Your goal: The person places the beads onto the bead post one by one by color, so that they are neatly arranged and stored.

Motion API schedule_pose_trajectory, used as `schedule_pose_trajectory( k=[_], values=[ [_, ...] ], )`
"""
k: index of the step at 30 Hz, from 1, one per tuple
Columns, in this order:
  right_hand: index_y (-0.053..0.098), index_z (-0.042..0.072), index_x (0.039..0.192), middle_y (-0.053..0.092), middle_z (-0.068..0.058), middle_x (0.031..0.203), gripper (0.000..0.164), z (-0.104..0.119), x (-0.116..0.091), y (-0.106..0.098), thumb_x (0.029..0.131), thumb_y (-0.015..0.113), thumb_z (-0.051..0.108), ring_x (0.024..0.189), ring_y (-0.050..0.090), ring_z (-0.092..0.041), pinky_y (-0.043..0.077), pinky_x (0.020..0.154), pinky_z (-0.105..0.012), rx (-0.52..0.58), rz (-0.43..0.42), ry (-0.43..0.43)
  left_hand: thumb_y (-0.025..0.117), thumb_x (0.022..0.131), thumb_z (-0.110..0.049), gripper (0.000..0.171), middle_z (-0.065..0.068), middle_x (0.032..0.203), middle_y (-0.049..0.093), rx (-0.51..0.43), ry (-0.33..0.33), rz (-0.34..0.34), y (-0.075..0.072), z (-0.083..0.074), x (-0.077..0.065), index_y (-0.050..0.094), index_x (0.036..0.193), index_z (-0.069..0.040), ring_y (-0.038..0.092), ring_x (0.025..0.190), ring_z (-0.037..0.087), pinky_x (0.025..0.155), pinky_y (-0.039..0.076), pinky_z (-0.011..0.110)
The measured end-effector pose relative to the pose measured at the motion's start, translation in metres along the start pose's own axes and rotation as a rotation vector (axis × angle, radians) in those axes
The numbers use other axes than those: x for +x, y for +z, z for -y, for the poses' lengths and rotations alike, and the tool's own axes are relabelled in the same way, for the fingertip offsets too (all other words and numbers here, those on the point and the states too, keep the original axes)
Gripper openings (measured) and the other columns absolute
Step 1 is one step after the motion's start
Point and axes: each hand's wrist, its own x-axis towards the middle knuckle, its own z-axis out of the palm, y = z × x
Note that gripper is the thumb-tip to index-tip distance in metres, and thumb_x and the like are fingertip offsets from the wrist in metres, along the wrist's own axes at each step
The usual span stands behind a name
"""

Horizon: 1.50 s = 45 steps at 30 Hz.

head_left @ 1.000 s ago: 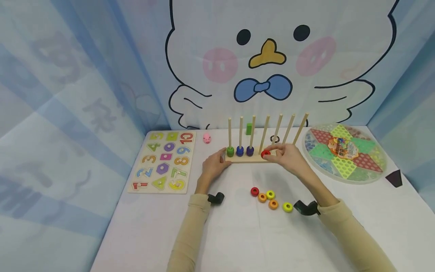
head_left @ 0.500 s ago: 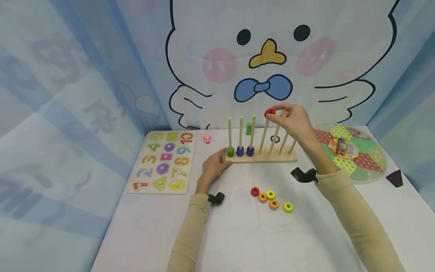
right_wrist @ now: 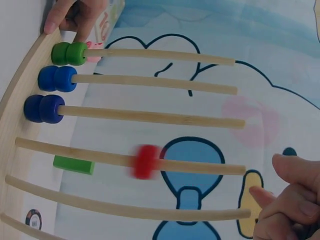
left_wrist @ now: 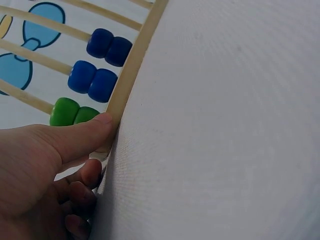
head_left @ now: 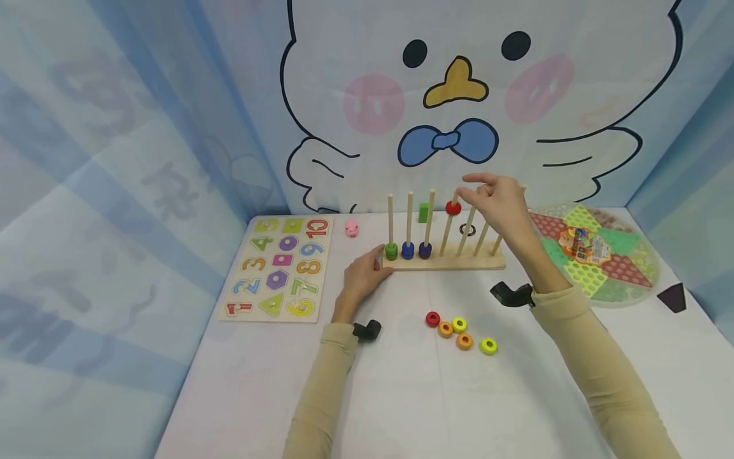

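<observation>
A wooden peg stand (head_left: 447, 263) lies across the table, its upright pegs in a row. My left hand (head_left: 361, 279) grips its left end, thumb along the front edge in the left wrist view. Two green beads (right_wrist: 69, 53), two blue beads (right_wrist: 57, 78) and two dark blue beads (right_wrist: 43, 108) sit low on the first three pegs. Partway up the fourth peg is a red bead (head_left: 453, 208), blurred in the right wrist view (right_wrist: 145, 161). Near that peg's top, my right hand (head_left: 497, 201) holds nothing, thumb and forefinger apart.
In front of the stand lie a loose red bead (head_left: 432, 319), two orange beads (head_left: 464, 342) and two yellow beads (head_left: 489, 346). A number puzzle board (head_left: 275, 268) is at left, a round game board (head_left: 602, 255) at right. Behind stand a pink pig (head_left: 352, 228) and green block (head_left: 424, 212).
My right hand lifted the red bead from the stand's base to the fourth peg's top, then let go. The bead is now on the peg, lower down. My left hand keeps its grip.
</observation>
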Motion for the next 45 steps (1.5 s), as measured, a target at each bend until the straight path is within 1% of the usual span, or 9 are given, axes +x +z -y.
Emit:
schedule_pose_trajectory(
  k=[5,11,14,18,21,26,29,37,45],
  values=[
    [0.065,0.009,0.12,0.033,-0.002,0.05,0.043,0.001,-0.013,-0.003,0.089,0.065,0.04,0.041,0.026,-0.013,0.022,0.038,-0.029,0.067,-0.023,-0.023,0.069,0.085,-0.042,0.064,-0.005,0.07,0.054,0.005,-0.012,0.0,0.0,0.0,-0.001,0.047,0.141,-0.02,0.048,0.059,0.012,0.056,0.036,0.029],
    [0.066,0.011,0.117,0.032,-0.003,0.051,0.042,-0.012,-0.044,0.009,0.088,0.066,0.042,0.042,0.024,-0.015,0.021,0.038,-0.031,0.154,0.028,0.041,0.069,0.085,-0.042,0.065,-0.005,0.071,0.055,0.002,-0.013,-0.002,-0.002,0.001,-0.001,0.047,0.141,-0.019,0.049,0.059,0.012,0.056,0.036,0.03],
    [0.065,0.01,0.117,0.034,-0.001,0.051,0.042,-0.026,-0.059,0.026,0.088,0.066,0.04,0.043,0.026,-0.014,0.023,0.038,-0.03,0.174,0.11,0.094,0.069,0.085,-0.042,0.064,-0.005,0.07,0.055,0.007,-0.016,-0.011,-0.003,0.001,0.0,0.047,0.141,-0.02,0.049,0.059,0.012,0.055,0.036,0.029],
    [0.066,0.008,0.117,0.034,0.001,0.051,0.042,-0.048,-0.078,0.048,0.088,0.067,0.038,0.044,0.027,-0.013,0.023,0.04,-0.028,0.131,0.224,0.176,0.069,0.085,-0.042,0.064,-0.005,0.07,0.055,0.01,-0.01,-0.011,-0.003,0.001,0.002,0.047,0.141,-0.02,0.049,0.059,0.011,0.055,0.036,0.029],
    [0.067,0.005,0.115,0.031,0.002,0.051,0.037,-0.062,-0.091,0.061,0.087,0.069,0.03,0.045,0.026,-0.013,0.023,0.042,-0.027,0.113,0.306,0.221,0.068,0.086,-0.042,0.064,-0.005,0.07,0.055,0.008,0.0,0.002,-0.003,0.0,0.003,0.046,0.142,-0.019,0.049,0.059,0.011,0.056,0.036,0.029],
    [0.069,0.006,0.109,0.03,0.004,0.05,0.031,-0.076,-0.107,0.08,0.084,0.073,0.022,0.044,0.029,-0.012,0.026,0.045,-0.024,0.075,0.503,0.252,0.069,0.085,-0.041,0.064,-0.005,0.07,0.055,0.018,-0.008,-0.003,-0.005,-0.002,0.002,0.047,0.141,-0.019,0.05,0.059,0.012,0.055,0.037,0.029],
    [0.07,0.009,0.105,0.029,0.005,0.049,0.029,-0.079,-0.115,0.088,0.08,0.077,0.02,0.041,0.027,-0.01,0.026,0.043,-0.023,0.069,0.579,0.264,0.07,0.085,-0.04,0.064,-0.005,0.07,0.055,0.014,-0.009,-0.01,-0.006,-0.002,0.003,0.047,0.141,-0.019,0.05,0.059,0.012,0.056,0.037,0.03],
    [0.07,0.008,0.103,0.036,0.004,0.048,0.03,-0.08,-0.126,0.095,0.076,0.079,0.019,0.04,0.031,-0.01,0.028,0.04,-0.025,-0.008,0.558,0.231,0.069,0.086,-0.039,0.063,-0.005,0.07,0.054,0.01,-0.003,0.004,-0.002,-0.003,0.003,0.046,0.142,-0.017,0.049,0.059,0.012,0.057,0.037,0.03],
    [0.07,0.01,0.106,0.037,0.003,0.051,0.03,-0.076,-0.123,0.091,0.081,0.076,0.025,0.041,0.034,-0.011,0.029,0.042,-0.025,-0.065,0.526,0.233,0.069,0.086,-0.041,0.064,-0.005,0.07,0.056,0.009,-0.01,0.001,-0.001,-0.002,0.001,0.046,0.142,-0.019,0.05,0.059,0.013,0.057,0.037,0.03]
  ],
)
